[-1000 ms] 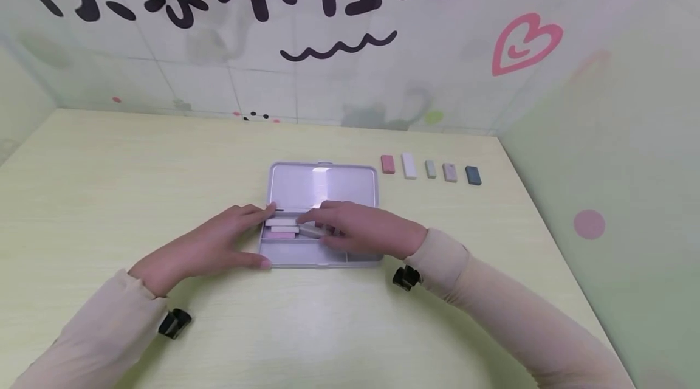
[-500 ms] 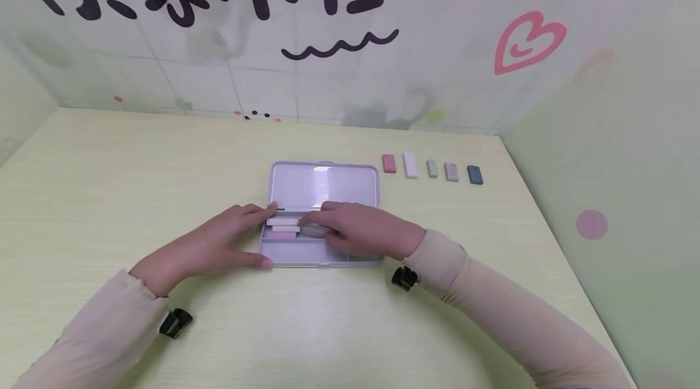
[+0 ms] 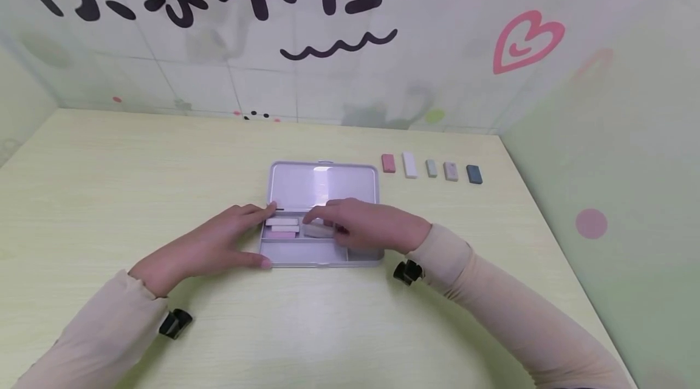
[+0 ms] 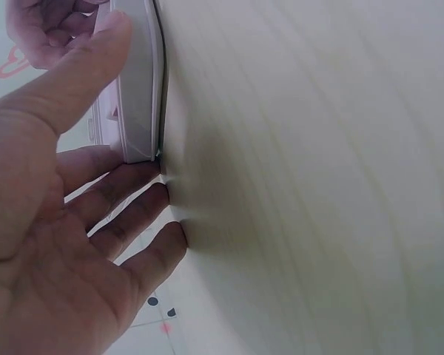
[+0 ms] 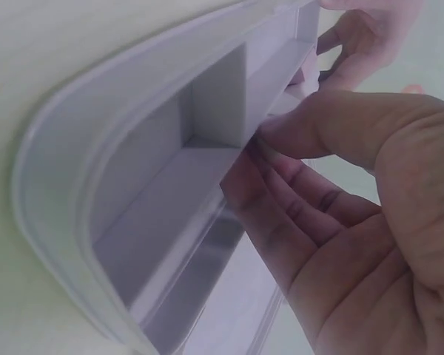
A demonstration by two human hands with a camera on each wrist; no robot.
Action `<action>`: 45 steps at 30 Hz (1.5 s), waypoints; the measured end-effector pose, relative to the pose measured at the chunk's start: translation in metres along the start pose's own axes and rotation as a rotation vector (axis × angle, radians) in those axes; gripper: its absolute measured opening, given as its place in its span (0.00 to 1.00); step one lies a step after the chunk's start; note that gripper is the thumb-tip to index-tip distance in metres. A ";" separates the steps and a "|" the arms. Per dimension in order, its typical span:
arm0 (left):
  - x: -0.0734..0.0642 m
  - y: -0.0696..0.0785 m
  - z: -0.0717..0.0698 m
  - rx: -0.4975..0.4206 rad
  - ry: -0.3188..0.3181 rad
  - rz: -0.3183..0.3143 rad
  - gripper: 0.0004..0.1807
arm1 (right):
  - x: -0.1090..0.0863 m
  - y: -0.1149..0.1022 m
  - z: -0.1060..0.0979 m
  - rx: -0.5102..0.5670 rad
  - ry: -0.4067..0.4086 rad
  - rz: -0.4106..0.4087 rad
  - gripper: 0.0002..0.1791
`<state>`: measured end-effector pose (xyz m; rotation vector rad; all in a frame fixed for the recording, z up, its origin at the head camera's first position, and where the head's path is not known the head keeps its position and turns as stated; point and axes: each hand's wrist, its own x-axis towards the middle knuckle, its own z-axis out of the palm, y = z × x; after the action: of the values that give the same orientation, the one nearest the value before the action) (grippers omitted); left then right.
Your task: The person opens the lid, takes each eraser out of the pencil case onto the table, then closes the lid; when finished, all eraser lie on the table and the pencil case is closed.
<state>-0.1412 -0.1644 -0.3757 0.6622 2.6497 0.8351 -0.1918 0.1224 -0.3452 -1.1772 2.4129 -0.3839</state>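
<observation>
A lilac-grey plastic pencil case [image 3: 298, 252] lies open on the table, its lid [image 3: 295, 185] folded back. My left hand [image 3: 219, 243] spans its left end, thumb along the front edge and extended fingers at the left side and back corner. In the left wrist view several fingertips rest on the table. My right hand [image 3: 372, 225] reaches into the back compartment, fingers bent around a grey eraser [image 3: 317, 231] and forefinger near its left end. The palm hides its right end. White erasers [image 3: 281, 222] and a pink eraser [image 3: 282, 235] lie left of it.
Behind and right of the case stands a row of small erasers: red [image 3: 388, 163], white [image 3: 409, 165], light grey [image 3: 431, 168], mauve [image 3: 451, 171] and dark blue [image 3: 474, 174]. A divider [image 5: 218, 96] splits the front compartment. A printed wall [image 3: 219, 73] closes the back.
The grey eraser has gone from slanted to lying nearly straight in the back compartment. My right hand has shifted slightly right and its forefinger has lifted a little. The left hand stays put.
</observation>
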 end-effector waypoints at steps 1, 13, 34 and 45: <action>0.000 0.000 0.000 0.000 0.000 0.001 0.55 | 0.000 0.000 0.000 0.003 -0.002 0.000 0.28; -0.001 0.000 0.000 -0.002 0.005 0.001 0.54 | -0.004 0.001 -0.001 0.016 0.042 -0.033 0.26; -0.001 0.001 0.001 0.004 0.017 -0.001 0.54 | -0.023 0.017 0.001 0.154 0.154 -0.011 0.26; -0.003 -0.001 0.001 0.002 0.025 0.017 0.54 | -0.051 0.043 -0.003 0.327 0.295 0.044 0.28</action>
<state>-0.1388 -0.1659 -0.3764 0.6798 2.6708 0.8505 -0.1941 0.1889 -0.3474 -0.9757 2.4846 -0.9558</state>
